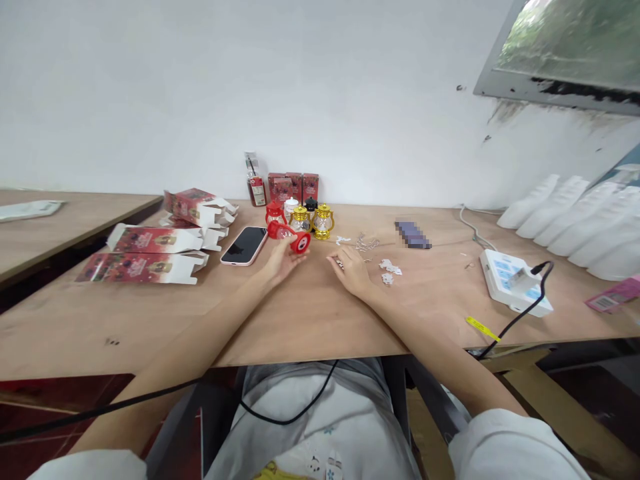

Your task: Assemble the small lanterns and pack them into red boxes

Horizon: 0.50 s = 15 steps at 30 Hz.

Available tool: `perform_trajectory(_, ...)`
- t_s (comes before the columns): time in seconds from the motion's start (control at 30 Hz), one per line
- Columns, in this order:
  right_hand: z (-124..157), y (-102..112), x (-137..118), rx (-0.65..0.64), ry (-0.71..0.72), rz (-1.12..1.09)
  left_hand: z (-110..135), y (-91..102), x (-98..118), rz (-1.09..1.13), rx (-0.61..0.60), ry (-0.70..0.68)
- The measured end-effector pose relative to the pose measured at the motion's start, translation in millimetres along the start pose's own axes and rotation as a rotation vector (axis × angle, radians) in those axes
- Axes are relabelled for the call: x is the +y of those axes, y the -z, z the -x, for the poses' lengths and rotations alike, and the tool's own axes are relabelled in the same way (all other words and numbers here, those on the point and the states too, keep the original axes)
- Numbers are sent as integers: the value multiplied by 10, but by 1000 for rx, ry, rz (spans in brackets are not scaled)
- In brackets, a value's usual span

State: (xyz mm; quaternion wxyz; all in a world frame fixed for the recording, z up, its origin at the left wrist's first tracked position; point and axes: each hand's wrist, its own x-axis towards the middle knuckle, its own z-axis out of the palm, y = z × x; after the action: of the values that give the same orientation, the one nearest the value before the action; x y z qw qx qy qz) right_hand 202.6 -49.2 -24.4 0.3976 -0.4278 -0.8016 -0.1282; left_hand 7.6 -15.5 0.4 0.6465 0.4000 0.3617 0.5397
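Observation:
My left hand (283, 260) holds a small red toy lantern (290, 236) tilted on its side just above the wooden table (310, 313). My right hand (350, 270) rests on the table to its right, fingers curled around a tiny metal piece that I cannot make out. Behind the hands stand several small lanterns: a red one (273, 212), a white one (291, 205), a black one (311, 204) and two gold ones (323, 221). Small silver hooks (367, 243) and white bits (389, 271) lie scattered right of my right hand.
A phone (245, 245) lies screen-up left of the lantern. Flattened red cartons (150, 253) are piled at the left. Red boxes (293, 187) stand against the wall. A white power strip (515, 280) with a black cable sits at the right, near white bottles (575, 220).

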Motion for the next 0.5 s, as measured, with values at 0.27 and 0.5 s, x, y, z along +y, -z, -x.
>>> perform_trajectory(0.27, -14, 123, -162, 266, 171, -51, 243, -228, -38, 324, -269, 329)
perform_trajectory(0.5, 5, 88, -158, 211, 155, -45, 225, -188, -132, 374, -294, 391)
